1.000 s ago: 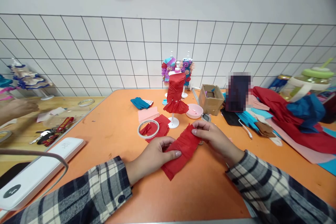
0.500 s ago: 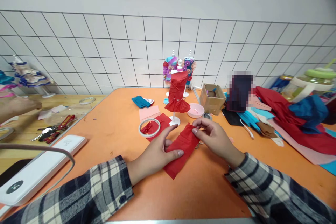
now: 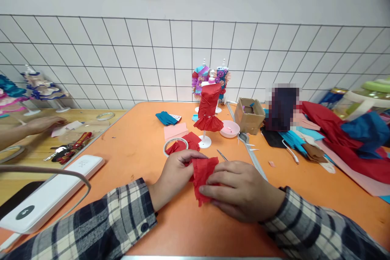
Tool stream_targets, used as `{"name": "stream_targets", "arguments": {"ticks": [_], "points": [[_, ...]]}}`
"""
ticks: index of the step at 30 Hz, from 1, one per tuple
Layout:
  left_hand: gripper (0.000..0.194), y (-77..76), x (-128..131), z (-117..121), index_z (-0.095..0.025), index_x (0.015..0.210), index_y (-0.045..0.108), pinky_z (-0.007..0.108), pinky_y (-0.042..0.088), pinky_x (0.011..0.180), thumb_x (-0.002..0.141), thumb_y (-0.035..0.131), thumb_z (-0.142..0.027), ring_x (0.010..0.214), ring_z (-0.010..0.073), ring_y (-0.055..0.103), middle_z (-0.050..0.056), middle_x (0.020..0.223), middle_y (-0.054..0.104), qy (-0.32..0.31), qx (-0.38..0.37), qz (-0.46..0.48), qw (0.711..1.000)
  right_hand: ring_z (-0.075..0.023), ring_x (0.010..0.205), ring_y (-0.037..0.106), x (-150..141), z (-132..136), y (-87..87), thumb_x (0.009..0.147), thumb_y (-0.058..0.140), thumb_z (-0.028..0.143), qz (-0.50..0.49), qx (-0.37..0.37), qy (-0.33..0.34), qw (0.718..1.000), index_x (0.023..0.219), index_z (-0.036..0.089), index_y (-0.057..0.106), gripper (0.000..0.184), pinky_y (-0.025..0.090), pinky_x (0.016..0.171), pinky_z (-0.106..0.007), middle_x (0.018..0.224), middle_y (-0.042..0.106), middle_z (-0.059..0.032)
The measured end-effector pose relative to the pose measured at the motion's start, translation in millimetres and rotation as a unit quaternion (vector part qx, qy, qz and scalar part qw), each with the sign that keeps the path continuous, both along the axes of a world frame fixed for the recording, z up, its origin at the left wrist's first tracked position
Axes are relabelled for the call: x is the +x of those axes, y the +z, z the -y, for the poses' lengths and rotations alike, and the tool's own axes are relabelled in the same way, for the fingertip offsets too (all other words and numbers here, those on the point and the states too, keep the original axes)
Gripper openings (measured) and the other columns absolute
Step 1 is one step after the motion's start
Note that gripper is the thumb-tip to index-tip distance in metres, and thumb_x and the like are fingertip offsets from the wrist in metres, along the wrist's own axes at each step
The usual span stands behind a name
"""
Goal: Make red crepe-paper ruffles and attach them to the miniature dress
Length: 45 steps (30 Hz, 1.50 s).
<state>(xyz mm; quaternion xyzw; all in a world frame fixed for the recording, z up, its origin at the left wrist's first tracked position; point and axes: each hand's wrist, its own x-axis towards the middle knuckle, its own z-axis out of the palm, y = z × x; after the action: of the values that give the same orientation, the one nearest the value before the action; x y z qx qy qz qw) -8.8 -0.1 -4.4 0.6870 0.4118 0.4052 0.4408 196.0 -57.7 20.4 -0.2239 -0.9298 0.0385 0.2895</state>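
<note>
Showing white tiles (image 3: 137,61) across the upper frame, an orange table (image 3: 118,154) below. Holding the red sheet (image 3: 202,174) at lower centre: pinching its left edge with the left hand (image 3: 173,176), closing the right hand (image 3: 243,189) over its lower right. Possibly risking tears by pinching too hard, or slipping folds by loosening either grip.

The red piece (image 3: 201,170) in the fingers (image 3: 227,179) looks thin, matt and crinkly, kinda papery, could be light cloth. Orange worktop (image 3: 134,142) is smooth with a soft sheen, power bank (image 3: 61,193) glossy white plastic, box (image 3: 250,122) dull cardboard, plaid sleeves (image 3: 122,207) soft woven cloth.
</note>
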Motion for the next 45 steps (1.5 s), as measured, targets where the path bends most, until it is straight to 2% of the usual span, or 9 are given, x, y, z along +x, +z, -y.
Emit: {"name": "stream_targets", "arguments": {"ticks": [2,4,7,9,12,16,28,36,45], "points": [[0.024,1.7,-1,2,-0.020,0.088,0.075,0.028,0.056,0.074,0.071,0.061,-0.013,0.079,0.0184,0.069,0.002,0.087,0.077,0.012,0.007,0.002,1.000,-0.0225,0.096,0.062,2,-1,-0.5,0.085,0.059,0.037,-0.049,-0.026,0.010,0.998,0.119,0.028,0.065,0.036,0.048,0.089,-0.038,0.103,0.070,-0.0067],[0.020,4.7,-2,3,-0.021,0.087,0.076,0.032,0.056,0.078,0.073,0.062,-0.016,0.082,0.0199,0.070,0.004,0.090,0.077,0.029,0.038,0.004,0.999,-0.0230,0.091,0.062,6,-6,-3.6,0.085,0.058,0.046,-0.167,-0.090,-0.059,0.980,0.109,0.025,0.068,0.033,0.049,0.085,-0.038,0.099,0.069,-0.0083],[0.015,9.1,-6,3,-0.023,0.080,0.078,0.037,0.053,0.087,0.077,0.064,-0.019,0.091,0.0217,0.068,0.005,0.096,0.075,0.042,0.150,-0.005,0.988,-0.0194,0.074,0.060,10,-19,-12.0,0.087,0.051,0.056,-0.335,-0.276,-0.233,0.870,0.089,0.020,0.067,0.039,0.051,0.065,-0.032,0.086,0.065,-0.0086],[0.015,10.2,-8,3,-0.025,0.079,0.079,0.036,0.052,0.085,0.078,0.065,-0.019,0.091,0.0210,0.066,0.006,0.095,0.073,0.041,0.234,-0.016,0.971,-0.0187,0.073,0.060,10,-27,-16.9,0.083,0.050,0.066,-0.350,-0.420,-0.214,0.810,0.088,0.017,0.067,0.052,0.050,0.061,-0.030,0.088,0.066,-0.0094],[0.014,8.7,-11,2,-0.027,0.083,0.079,0.031,0.052,0.078,0.080,0.067,-0.021,0.085,0.0181,0.064,0.005,0.088,0.067,0.025,0.314,-0.029,0.949,-0.0214,0.089,0.062,6,-32,-19.3,0.078,0.059,0.066,-0.330,-0.505,-0.139,0.786,0.096,0.017,0.070,0.054,0.050,0.076,-0.033,0.098,0.068,-0.0095],[0.015,7.6,-13,1,-0.027,0.086,0.078,0.029,0.051,0.074,0.083,0.066,-0.020,0.080,0.0157,0.062,0.004,0.084,0.065,-0.004,0.363,-0.051,0.930,-0.0212,0.091,0.061,-1,-29,-17.8,0.072,0.072,0.057,-0.324,-0.542,-0.113,0.767,0.090,0.016,0.070,0.044,0.046,0.086,-0.035,0.094,0.069,-0.0070],[0.013,6.6,-11,5,-0.025,0.089,0.077,0.023,0.050,0.065,0.083,0.067,-0.019,0.071,0.0118,0.061,0.002,0.080,0.061,0.020,0.384,-0.067,0.921,-0.0119,0.074,0.055,-10,-23,-18.7,0.067,0.080,0.044,-0.396,-0.591,-0.112,0.694,0.080,0.016,0.067,0.034,0.043,0.074,-0.026,0.080,0.064,-0.0004],[0.015,6.5,-8,4,-0.023,0.091,0.074,0.021,0.050,0.061,0.082,0.067,-0.013,0.069,0.0102,0.060,0.000,0.078,0.060,-0.002,0.418,-0.039,0.907,-0.0074,0.057,0.045,-10,-22,-23.2,0.068,0.078,0.049,-0.354,-0.603,-0.121,0.705,0.083,0.015,0.065,0.039,0.035,0.046,-0.018,0.070,0.055,0.0014],[0.016,6.8,-9,3,-0.019,0.089,0.074,0.021,0.048,0.061,0.081,0.066,-0.008,0.070,0.0106,0.059,0.001,0.078,0.060,0.004,0.421,-0.052,0.906,-0.0052,0.046,0.038,-11,-19,-24.0,0.068,0.080,0.043,-0.444,-0.583,-0.110,0.671,0.094,0.021,0.056,0.041,0.030,0.030,-0.013,0.068,0.049,0.0067]]}}
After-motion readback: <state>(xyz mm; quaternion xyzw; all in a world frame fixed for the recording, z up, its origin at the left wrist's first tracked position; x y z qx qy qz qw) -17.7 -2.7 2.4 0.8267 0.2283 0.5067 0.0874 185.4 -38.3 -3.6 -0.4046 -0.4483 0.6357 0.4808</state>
